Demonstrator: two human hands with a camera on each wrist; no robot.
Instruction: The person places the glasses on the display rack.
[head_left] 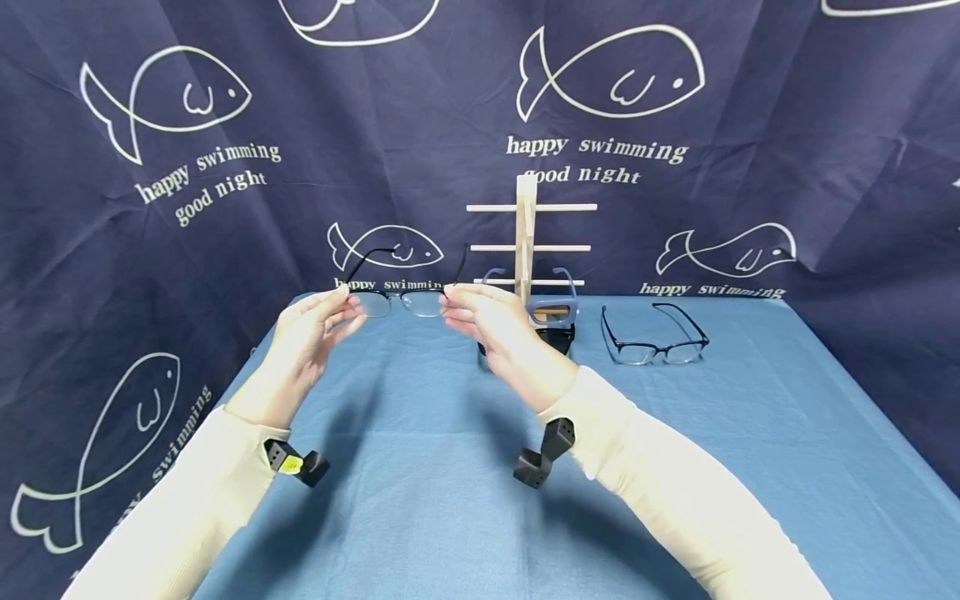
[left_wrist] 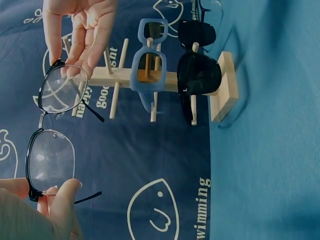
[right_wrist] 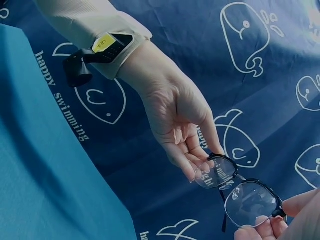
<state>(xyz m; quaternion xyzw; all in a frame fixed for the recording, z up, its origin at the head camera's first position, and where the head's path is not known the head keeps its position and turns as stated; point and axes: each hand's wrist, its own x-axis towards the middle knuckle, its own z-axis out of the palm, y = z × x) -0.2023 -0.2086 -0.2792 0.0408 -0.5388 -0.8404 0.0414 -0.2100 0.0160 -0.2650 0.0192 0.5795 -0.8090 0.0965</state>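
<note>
A pair of black half-rim eyeglasses (head_left: 422, 303) is held up above the table in front of me, temples unfolded and pointing away. My left hand (head_left: 309, 335) pinches its left end between thumb and fingers. At the opposite end, my right hand (head_left: 501, 327) pinches the corner by the hinge. Both lenses are clear, and in the left wrist view the thin metal bridge (left_wrist: 42, 120) shows between them. Behind my right hand stands a wooden display rack (head_left: 527, 233), partly covered by that hand in the head view.
Blue-framed sunglasses (left_wrist: 148, 70) hang on the rack's pegs, with black sunglasses (left_wrist: 199, 73) below them. Another pair of dark-framed eyeglasses (head_left: 660, 347) rests on the blue tablecloth (head_left: 450, 500) to the right. A dark curtain with fish drawings (head_left: 420, 150) hangs behind the table.
</note>
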